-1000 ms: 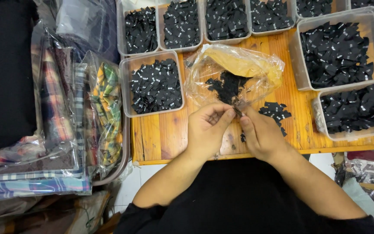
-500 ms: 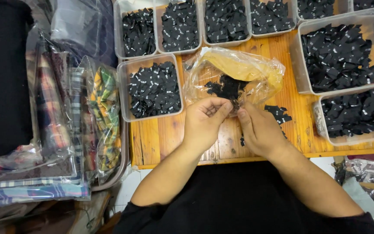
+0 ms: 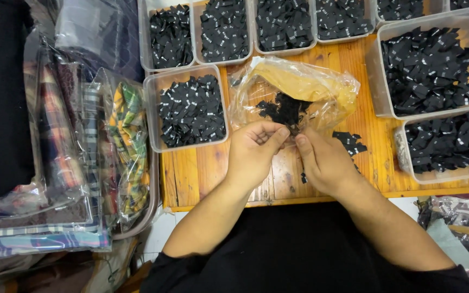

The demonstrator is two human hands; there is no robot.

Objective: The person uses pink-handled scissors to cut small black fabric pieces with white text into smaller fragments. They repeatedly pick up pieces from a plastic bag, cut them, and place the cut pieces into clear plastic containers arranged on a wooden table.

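Nearest: left hand [image 3: 253, 154] and right hand [image 3: 324, 160] side by side on slatted orange wooden tabletop [image 3: 202, 173], fingertips pinched together on small black woven label [image 3: 290, 130] at mouth of crumpled clear plastic bag [image 3: 299, 89]. At 3 o'clock: loose black labels [image 3: 349, 142]. At 10 o'clock: clear rectangular plastic tub of labels [image 3: 188, 111]. At 12 o'clock: row of similar tubs [image 3: 283, 24].

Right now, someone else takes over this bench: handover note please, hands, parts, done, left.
Left hand and right hand: fingertips meet at the mouth of the clear plastic bag, pinching something small and dark; which hand grips it is unclear.
Bag lies on the wooden board, with a clump of black labels inside.
A few loose labels lie on the board right of the hands.
Clear tubs around the board already hold black labels.
Left: the clump in the bag and the loose ones.
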